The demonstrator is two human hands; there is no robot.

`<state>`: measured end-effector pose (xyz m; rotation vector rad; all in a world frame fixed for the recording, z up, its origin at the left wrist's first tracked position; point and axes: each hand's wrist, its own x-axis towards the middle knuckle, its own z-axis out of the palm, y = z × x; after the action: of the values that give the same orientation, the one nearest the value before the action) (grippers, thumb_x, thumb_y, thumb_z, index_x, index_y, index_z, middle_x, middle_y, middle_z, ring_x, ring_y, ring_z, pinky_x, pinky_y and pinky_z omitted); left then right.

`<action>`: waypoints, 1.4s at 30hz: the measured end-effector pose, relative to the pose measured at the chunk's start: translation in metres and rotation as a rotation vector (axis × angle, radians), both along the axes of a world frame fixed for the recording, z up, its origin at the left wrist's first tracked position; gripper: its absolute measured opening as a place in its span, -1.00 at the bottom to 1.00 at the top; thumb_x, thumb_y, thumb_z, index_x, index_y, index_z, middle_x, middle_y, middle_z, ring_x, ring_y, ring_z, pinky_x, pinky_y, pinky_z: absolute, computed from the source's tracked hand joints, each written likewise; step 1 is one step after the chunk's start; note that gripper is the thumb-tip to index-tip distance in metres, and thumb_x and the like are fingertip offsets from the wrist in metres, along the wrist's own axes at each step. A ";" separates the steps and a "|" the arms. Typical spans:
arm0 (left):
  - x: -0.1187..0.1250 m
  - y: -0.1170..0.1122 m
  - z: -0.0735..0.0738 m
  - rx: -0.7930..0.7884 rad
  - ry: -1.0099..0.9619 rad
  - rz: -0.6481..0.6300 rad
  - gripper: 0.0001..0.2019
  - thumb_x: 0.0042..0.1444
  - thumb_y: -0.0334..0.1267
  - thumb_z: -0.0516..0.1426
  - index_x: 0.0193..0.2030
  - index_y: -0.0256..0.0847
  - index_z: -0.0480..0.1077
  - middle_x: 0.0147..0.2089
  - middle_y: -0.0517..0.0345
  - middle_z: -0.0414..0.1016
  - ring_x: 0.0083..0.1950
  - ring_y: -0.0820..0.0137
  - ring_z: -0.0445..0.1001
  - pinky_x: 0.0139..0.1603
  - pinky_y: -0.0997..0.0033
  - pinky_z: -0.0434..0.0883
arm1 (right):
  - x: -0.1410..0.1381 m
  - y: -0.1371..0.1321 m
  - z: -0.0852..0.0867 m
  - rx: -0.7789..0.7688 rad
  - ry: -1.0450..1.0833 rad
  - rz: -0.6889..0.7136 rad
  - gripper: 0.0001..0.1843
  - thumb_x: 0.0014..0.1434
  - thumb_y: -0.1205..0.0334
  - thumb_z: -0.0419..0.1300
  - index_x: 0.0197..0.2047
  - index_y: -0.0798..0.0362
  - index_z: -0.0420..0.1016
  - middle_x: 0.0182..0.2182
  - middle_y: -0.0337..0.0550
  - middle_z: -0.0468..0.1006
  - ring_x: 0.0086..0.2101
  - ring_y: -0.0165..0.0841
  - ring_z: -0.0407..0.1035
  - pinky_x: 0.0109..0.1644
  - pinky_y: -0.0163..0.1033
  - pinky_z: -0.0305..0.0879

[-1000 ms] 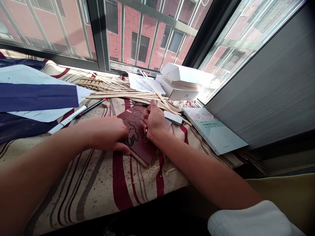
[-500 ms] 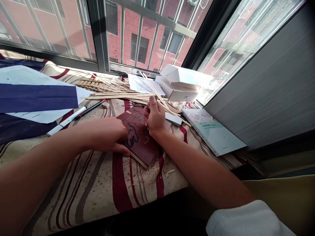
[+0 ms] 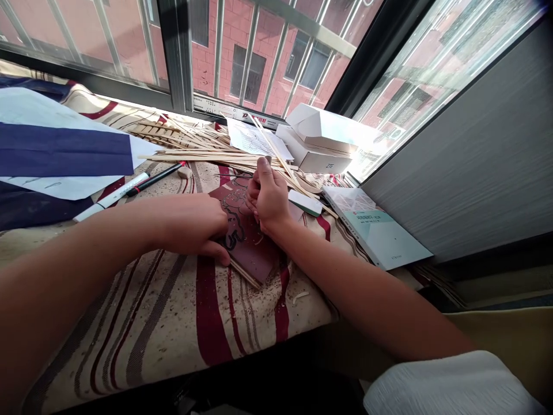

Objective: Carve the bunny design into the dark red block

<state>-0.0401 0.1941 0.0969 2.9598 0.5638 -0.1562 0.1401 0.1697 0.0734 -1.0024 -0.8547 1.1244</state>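
A dark red board (image 3: pixel 253 248) with a carved line drawing lies on the striped cloth (image 3: pixel 173 323). My left hand (image 3: pixel 194 225) rests on the board's left edge, fingers curled and thumb pressed down on it. My right hand (image 3: pixel 268 199) is closed round a thin carving tool, its tip hidden under my fingers at the drawing. Wood shavings lie around the board.
Bamboo strips (image 3: pixel 207 153) are piled behind the board, with a sketch sheet (image 3: pixel 248 138) and white boxes (image 3: pixel 322 141) by the window. A white marker (image 3: pixel 112 196) and black pen (image 3: pixel 158 176) lie left, beside blue and white paper (image 3: pixel 64 153). A book (image 3: pixel 375 227) and eraser (image 3: pixel 305 203) lie right.
My right hand has slid the tool up the board, away from me, along the drawing. The view has tipped slightly. My left hand stays on the board.
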 end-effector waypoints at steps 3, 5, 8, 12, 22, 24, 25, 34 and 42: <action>-0.002 0.000 0.000 0.009 -0.028 -0.017 -0.37 0.33 0.22 0.49 -0.58 -0.05 0.38 -0.57 0.11 0.47 -0.59 0.31 0.30 -0.50 0.17 0.10 | -0.002 -0.004 0.007 -0.024 0.072 0.038 -0.27 0.54 -0.39 0.39 -0.36 -0.15 0.10 -0.63 -0.54 0.02 -0.65 -0.50 -0.18 -0.62 -0.33 -0.13; -0.003 -0.001 0.000 0.008 -0.032 -0.015 -0.39 0.32 0.20 0.50 -0.57 -0.06 0.40 -0.57 0.13 0.48 -0.58 0.31 0.32 -0.50 0.19 0.11 | -0.004 -0.005 0.011 -0.060 0.122 0.054 -0.25 0.56 -0.40 0.37 -0.36 -0.14 0.07 -0.65 -0.55 0.01 -0.67 -0.52 -0.19 -0.65 -0.35 -0.15; -0.004 -0.004 0.003 0.000 -0.015 -0.002 -0.43 0.33 0.13 0.51 -0.55 -0.07 0.44 -0.55 0.15 0.51 -0.57 0.31 0.36 -0.49 0.21 0.11 | -0.004 -0.006 0.012 -0.119 0.196 0.066 -0.23 0.58 -0.43 0.31 -0.37 -0.14 0.01 -0.68 -0.56 -0.01 -0.68 -0.52 -0.20 -0.66 -0.38 -0.15; -0.004 -0.008 0.007 -0.013 0.068 0.059 -0.46 0.37 0.10 0.50 -0.52 -0.07 0.46 -0.51 0.14 0.58 -0.51 0.27 0.42 -0.45 0.23 0.15 | 0.004 -0.007 0.011 -0.078 0.183 0.010 -0.25 0.62 -0.36 0.29 -0.38 -0.14 0.00 -0.69 -0.55 0.00 -0.68 -0.53 -0.18 -0.67 -0.39 -0.15; 0.003 -0.015 0.015 0.011 0.175 0.117 -0.47 0.37 0.11 0.51 -0.49 -0.09 0.48 -0.43 0.07 0.66 -0.45 0.23 0.46 -0.40 0.22 0.14 | 0.005 -0.010 0.008 0.061 0.019 0.036 -0.24 0.51 -0.37 0.44 -0.39 -0.13 0.10 -0.63 -0.50 0.10 -0.65 -0.52 -0.11 -0.66 -0.36 -0.11; 0.004 -0.016 0.016 0.013 0.184 0.122 -0.48 0.37 0.12 0.51 -0.48 -0.09 0.49 -0.43 0.07 0.66 -0.45 0.23 0.47 -0.41 0.23 0.15 | 0.003 -0.009 0.007 0.058 0.011 0.042 -0.24 0.52 -0.37 0.43 -0.39 -0.12 0.11 -0.62 -0.49 0.11 -0.65 -0.52 -0.11 -0.66 -0.37 -0.10; 0.004 -0.016 0.016 0.016 0.189 0.122 -0.48 0.37 0.12 0.51 -0.48 -0.09 0.49 -0.43 0.07 0.66 -0.45 0.23 0.47 -0.41 0.23 0.14 | 0.003 -0.008 0.006 0.061 0.009 0.043 -0.24 0.53 -0.38 0.42 -0.40 -0.12 0.12 -0.63 -0.49 0.11 -0.65 -0.52 -0.11 -0.66 -0.37 -0.10; 0.002 -0.015 0.013 0.022 0.131 0.092 -0.45 0.37 0.10 0.52 -0.51 -0.10 0.47 -0.48 0.10 0.61 -0.50 0.27 0.40 -0.43 0.24 0.11 | 0.012 -0.003 0.001 0.098 -0.005 0.107 -0.23 0.49 -0.42 0.43 -0.39 -0.13 0.12 -0.65 -0.52 0.08 -0.68 -0.53 -0.13 -0.69 -0.34 -0.15; 0.001 -0.015 0.009 0.070 0.087 0.044 -0.49 0.35 0.11 0.52 -0.50 -0.07 0.52 -0.49 0.11 0.60 -0.49 0.22 0.45 -0.45 0.19 0.15 | 0.007 -0.006 0.006 0.040 0.029 0.101 -0.25 0.54 -0.38 0.40 -0.38 -0.13 0.11 -0.66 -0.54 0.05 -0.68 -0.54 -0.16 -0.67 -0.35 -0.19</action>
<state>-0.0396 0.1794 0.1060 3.0170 0.6583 -0.2675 0.1469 0.1642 0.0796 -0.9163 -0.9092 1.2003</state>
